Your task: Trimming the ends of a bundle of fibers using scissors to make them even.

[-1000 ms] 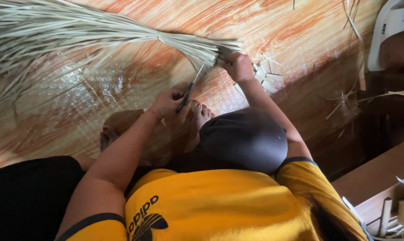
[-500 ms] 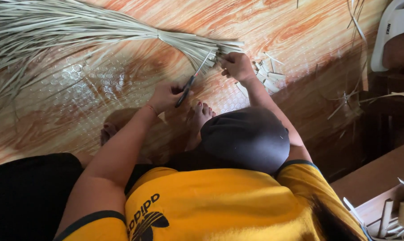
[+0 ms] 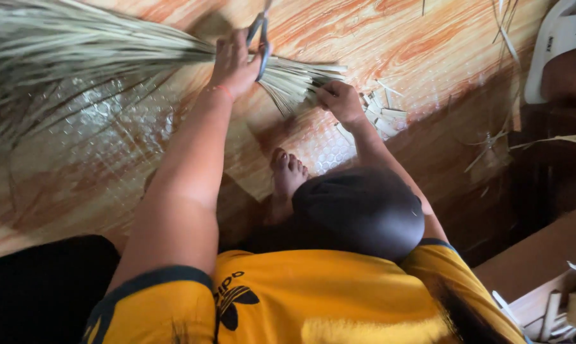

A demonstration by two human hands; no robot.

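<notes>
A long bundle of pale dried leaf strips (image 3: pixel 97 51) lies across the orange patterned floor mat (image 3: pixel 396 44). My left hand (image 3: pixel 235 64) is raised over the bundle's middle and holds a pair of dark-handled scissors (image 3: pixel 260 35), blades pointing down toward the strips. My right hand (image 3: pixel 342 102) grips the bundle's cut ends, which fan out just left of it. Short cut-off pieces (image 3: pixel 383 114) lie beside that hand. My bare foot (image 3: pixel 288 175) and dark-clad knee (image 3: pixel 358 213) rest on the mat below the hands.
A white plastic chair (image 3: pixel 561 44) stands at the top right. Loose strips (image 3: pixel 491 143) lie scattered on the darker floor at the right. A wooden board (image 3: pixel 536 267) with scraps sits at the bottom right. A black cloth (image 3: pixel 39 286) lies at the bottom left.
My left hand has lifted the scissors from near the knee up and out over the bundle. My right hand has stayed on the cut ends.
</notes>
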